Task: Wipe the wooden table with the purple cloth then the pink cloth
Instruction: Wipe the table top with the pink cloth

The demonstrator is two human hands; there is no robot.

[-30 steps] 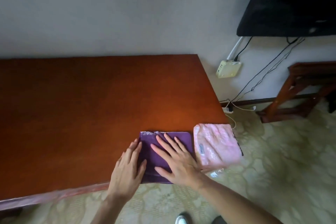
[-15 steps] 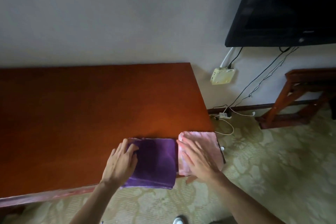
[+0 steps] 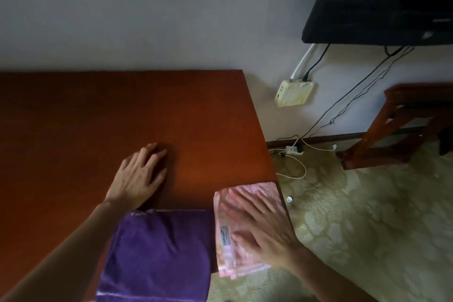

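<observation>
The folded purple cloth (image 3: pixel 157 252) lies on the near right part of the reddish wooden table (image 3: pixel 98 117), overhanging its front edge. Right beside it, the folded pink cloth (image 3: pixel 250 189) sits at the table's near right corner. My right hand (image 3: pixel 259 225) rests flat on the pink cloth, fingers spread, blurred by motion. My left hand (image 3: pixel 141 176) lies flat on the bare wood just beyond the purple cloth, fingers apart, holding nothing.
A wall runs along the table's far edge. To the right are a black screen (image 3: pixel 382 0), a cream wall box (image 3: pixel 294 93) with hanging cables, a power strip (image 3: pixel 293 149) on the patterned floor, and a wooden stand (image 3: pixel 402 125).
My left hand has left the purple cloth and moved forward onto bare wood. My right hand stays on the pink cloth. The view has shifted closer and to the right.
</observation>
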